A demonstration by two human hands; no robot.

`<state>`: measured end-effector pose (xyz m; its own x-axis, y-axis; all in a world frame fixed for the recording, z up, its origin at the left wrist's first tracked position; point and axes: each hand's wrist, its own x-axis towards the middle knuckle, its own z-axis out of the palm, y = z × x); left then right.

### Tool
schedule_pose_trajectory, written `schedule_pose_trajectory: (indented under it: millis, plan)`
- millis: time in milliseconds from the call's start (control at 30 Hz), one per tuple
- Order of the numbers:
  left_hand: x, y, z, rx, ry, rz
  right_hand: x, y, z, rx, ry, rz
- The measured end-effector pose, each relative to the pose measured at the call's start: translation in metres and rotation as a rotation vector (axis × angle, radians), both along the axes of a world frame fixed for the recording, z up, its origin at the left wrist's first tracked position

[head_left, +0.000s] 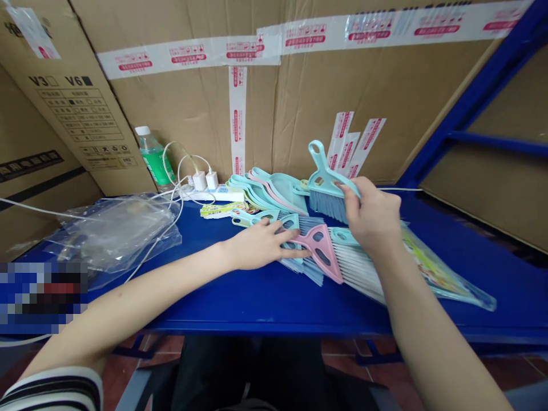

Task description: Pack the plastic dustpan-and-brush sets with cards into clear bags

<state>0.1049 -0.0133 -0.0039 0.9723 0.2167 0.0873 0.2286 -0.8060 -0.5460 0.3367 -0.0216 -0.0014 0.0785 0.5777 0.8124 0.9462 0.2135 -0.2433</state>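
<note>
My right hand [371, 216] is closed around one end of a light-teal hand brush [326, 181], holding it raised above the blue table with its grey bristles down. My left hand [259, 245] lies with fingers spread over a pile of brushes, touching the handle of a pink hand brush [322, 251] with pale bristles. Beneath those fingers are teal brushes [292, 222] with grey bristles, partly covered. Just behind sits a stack of teal and pink dustpans [282, 191]. By my right wrist lies a clear bag with a printed card [428, 265], partly hidden by the arm.
Printed cards [225, 210] lie beside a white power strip [226, 194] with chargers and loose cables. Crumpled clear plastic bags [124, 231] cover the table's left side. A green-labelled bottle [156, 160] stands against the large cardboard boxes [184, 108]. A blue metal frame [466, 97] rises at right.
</note>
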Motion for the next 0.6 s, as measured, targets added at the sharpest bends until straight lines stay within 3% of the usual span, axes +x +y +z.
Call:
schedule_pose_trajectory:
  millis: [200, 333, 467, 600]
  plan:
    - [0.008, -0.007, -0.003, 0.026, 0.006, 0.021, 0.0, -0.002, 0.004, 0.002, -0.002, -0.002]
    - [0.009, -0.006, 0.006, -0.085, 0.006, 0.015, 0.0, -0.004, 0.008, -0.004, 0.012, 0.008]
    - [0.017, 0.013, 0.026, -0.28, 0.016, 0.007, 0.002, -0.004, 0.01, 0.019, 0.022, 0.007]
    - [0.03, 0.044, 0.038, -0.152, -0.018, 0.211, 0.004, -0.004, 0.009, 0.033, 0.031, -0.003]
